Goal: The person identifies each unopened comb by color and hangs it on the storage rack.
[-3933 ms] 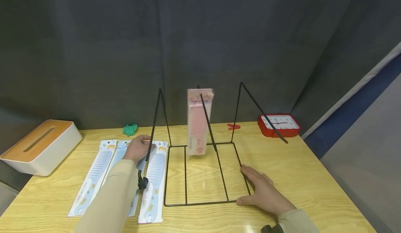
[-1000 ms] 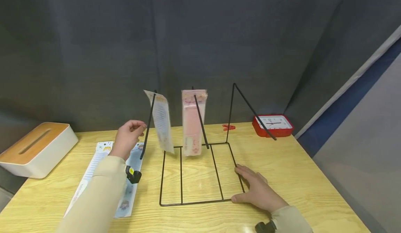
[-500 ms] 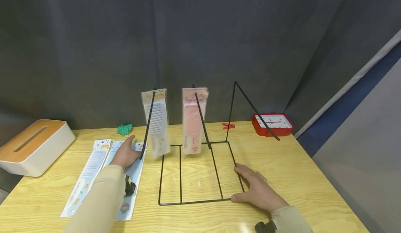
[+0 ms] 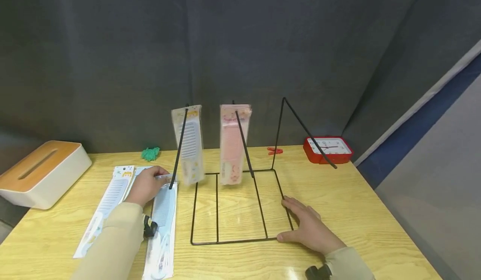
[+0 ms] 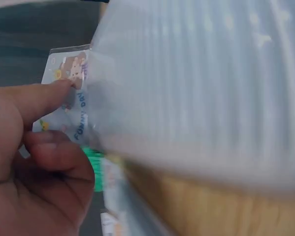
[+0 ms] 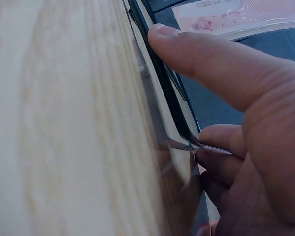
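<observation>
Wooden tabletop (image 4: 357, 213) in the head view carried a black wire rack (image 4: 240, 204), with a blue comb pack (image 4: 188, 144) and pink comb packs (image 4: 233, 144) hanging off its prongs. Left hand (image 4: 144, 186) pinched the top of another comb pack (image 4: 163, 225) lying left of the rack. Right hand (image 4: 310, 230) lay flat, fingers straight, at the rack's front right corner.

Left wrist view: blurry, fingers (image 5: 44, 152) clamped on plastic packaging (image 5: 196, 98).

Right wrist view: fingers (image 6: 206, 54) rested straight along the wire.

Wooden table (image 4: 357, 213) (rack (image 4: 240, 207), combs (image 4: 109, 204), clock (image 4: 327, 149))
</observation>
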The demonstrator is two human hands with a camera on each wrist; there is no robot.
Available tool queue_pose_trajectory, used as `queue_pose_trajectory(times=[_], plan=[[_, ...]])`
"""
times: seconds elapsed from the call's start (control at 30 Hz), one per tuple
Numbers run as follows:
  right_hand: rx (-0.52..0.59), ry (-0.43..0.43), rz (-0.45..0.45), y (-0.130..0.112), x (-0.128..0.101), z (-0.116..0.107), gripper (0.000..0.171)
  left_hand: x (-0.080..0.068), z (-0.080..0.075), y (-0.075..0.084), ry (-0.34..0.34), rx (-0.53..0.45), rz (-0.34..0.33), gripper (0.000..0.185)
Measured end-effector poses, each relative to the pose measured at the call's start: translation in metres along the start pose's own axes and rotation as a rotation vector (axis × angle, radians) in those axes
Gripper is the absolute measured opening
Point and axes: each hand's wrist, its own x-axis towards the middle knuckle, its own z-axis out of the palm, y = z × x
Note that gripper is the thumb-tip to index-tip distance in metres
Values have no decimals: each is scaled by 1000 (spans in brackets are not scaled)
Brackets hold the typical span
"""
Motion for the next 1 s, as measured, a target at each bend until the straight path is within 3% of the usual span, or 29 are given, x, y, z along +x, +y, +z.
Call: queue_pose_trajectory(times=[0.23,0.37,0.53,0.63,0.8,0.9,1.0], plan=[[11,-3,-4,-2,-1,-2,105,-43,-28,28,70,-37,84,26],[17,-8,-6,-2,-1,-2,105,-74,-44,50,94,-120,170,26],[26,-15,1,-2,-1,-2,104,-118,-62,85,120,-304,398,11],[25,-17,1,-2,-1,-3,104,-141,-70,104,96,-419,574,16],[23,-14,-9,-1,-1,-3,103,-159,-76,124,40,-623,785,26],[25,-14,-12,-1,-1,-2,102,-163,-78,132,63,-668,762,23],[24,-11,-12,-2,-1,-3,101,-163,-80,139,97,-654,670,18]])
